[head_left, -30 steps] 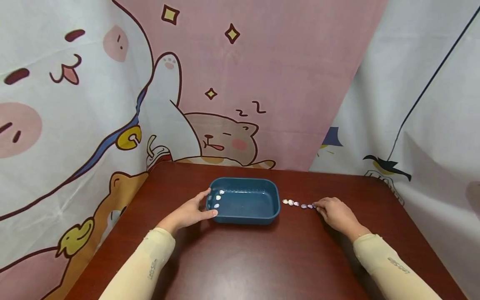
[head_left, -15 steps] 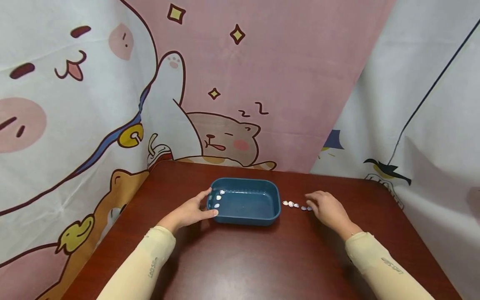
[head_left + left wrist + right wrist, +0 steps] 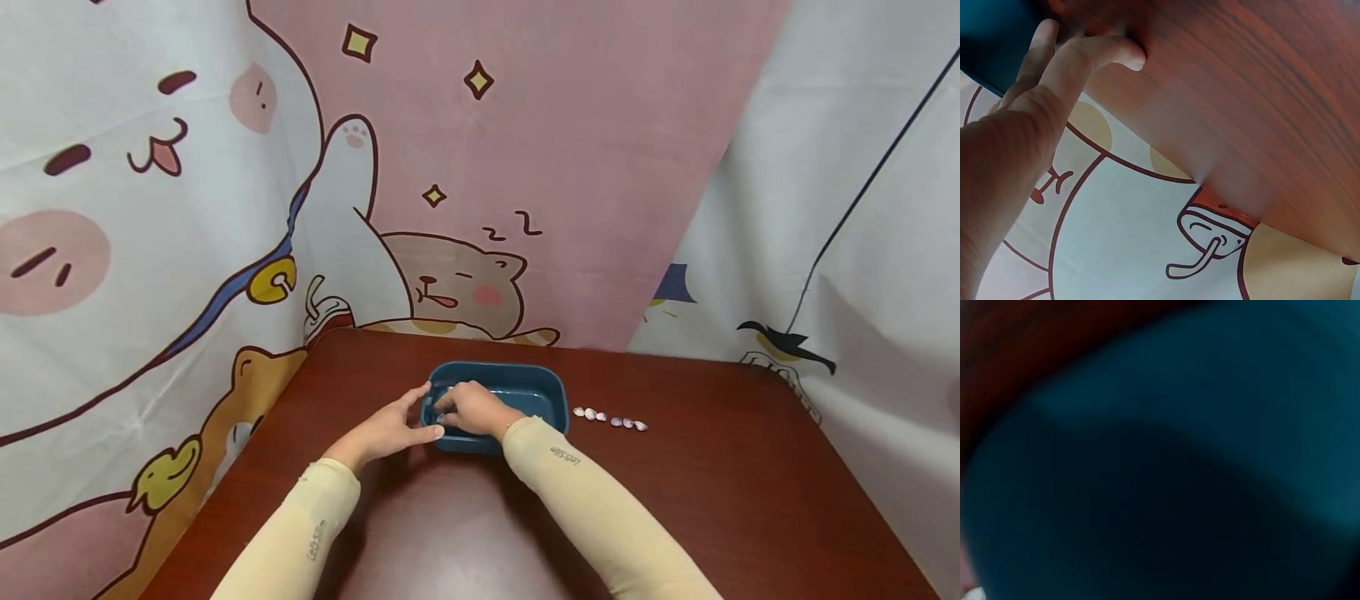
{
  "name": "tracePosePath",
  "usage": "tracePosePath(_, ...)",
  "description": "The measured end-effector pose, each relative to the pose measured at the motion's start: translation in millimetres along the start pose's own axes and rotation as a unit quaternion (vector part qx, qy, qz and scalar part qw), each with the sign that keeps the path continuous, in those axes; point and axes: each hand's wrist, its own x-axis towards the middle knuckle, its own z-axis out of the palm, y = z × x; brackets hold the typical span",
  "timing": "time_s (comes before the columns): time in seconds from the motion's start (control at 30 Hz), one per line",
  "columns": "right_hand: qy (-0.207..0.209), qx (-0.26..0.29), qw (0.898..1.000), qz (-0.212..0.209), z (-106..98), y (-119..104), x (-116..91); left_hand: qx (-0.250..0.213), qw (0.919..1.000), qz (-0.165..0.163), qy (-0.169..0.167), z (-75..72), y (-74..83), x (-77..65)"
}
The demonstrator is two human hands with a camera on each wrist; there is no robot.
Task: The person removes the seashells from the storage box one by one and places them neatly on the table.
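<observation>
A dark teal plastic bin (image 3: 536,372) sits on the table. My left hand (image 3: 386,427) spans its left end, thumb at the front corner and fingers by the back corner. In the left wrist view, the fingers (image 3: 1063,75) lie beside the bin wall, one extended over the table. My right hand (image 3: 477,410) reaches into the bin's left part, thumb and finger close together near its end wall. Whether a shell is between them is too small to tell. Several small pale purple-white shells (image 3: 591,414) lie in a row right of the bin. The right wrist view is blurred.
The bin and shells stand on a reddish-brown wooden table (image 3: 712,467). Behind and beside it hangs a cloth (image 3: 585,167) printed with cartoon animals, reaching down to the table's far edge. The right forearm's sleeve (image 3: 592,492) crosses over the bin's front right rim.
My right hand has left the right end of the shell row, passing leftward into the bin. The row's last shells are uncovered now. My left hand stays at the bin's left end.
</observation>
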Motion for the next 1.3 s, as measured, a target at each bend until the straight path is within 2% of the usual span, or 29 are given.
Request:
tracePosePath(0.13,0.019,-0.012,1.0,0.018,16,-4,14,-0.003,1.0,0.003,0.004,2.3,-1.7,0.3)
tracePosePath(0.3,0.033,-0.022,0.999,0.037,20,-1,16,-0.003,0.9999,0.002,0.011,2.6,-2.7,1.5)
tracePosePath(0.4,0.021,-0.016,0.998,0.054,14,7,9,-0.001,0.9999,-0.004,0.014,4.7,-1.1,3.1)
tracePosePath(0.57,0.008,0.005,0.992,0.127,5,26,-9,0.001,0.9997,-0.016,0.02,5.8,-1.5,3.3)
tracePosePath(0.67,0.01,0.018,0.989,0.149,2,37,-19,0.001,0.9996,-0.017,0.023,5.1,-1.1,1.5)
tracePosePath(0.77,0.012,0.021,0.99,0.141,1,46,-28,0.0,0.9996,-0.016,0.023,5.1,-0.8,0.2)
tracePosePath(0.87,0.02,0.029,0.993,0.111,0,53,-37,-0.001,0.9996,-0.016,0.023,5.5,-0.6,-0.3)
tracePosePath(1.0,0.051,0.054,0.994,0.083,-1,61,-44,-0.001,0.9995,-0.02,0.024,6.0,-0.3,-0.5)
tracePosePath(1.1,0.068,0.065,0.993,0.077,-3,65,-47,0.002,0.9995,-0.02,0.024,6.0,0.9,-0.2)
tracePosePath(1.3,0.046,0.028,0.997,0.05,-5,65,-48,-0.003,0.9995,-0.019,0.025,6.2,0.9,0.6)
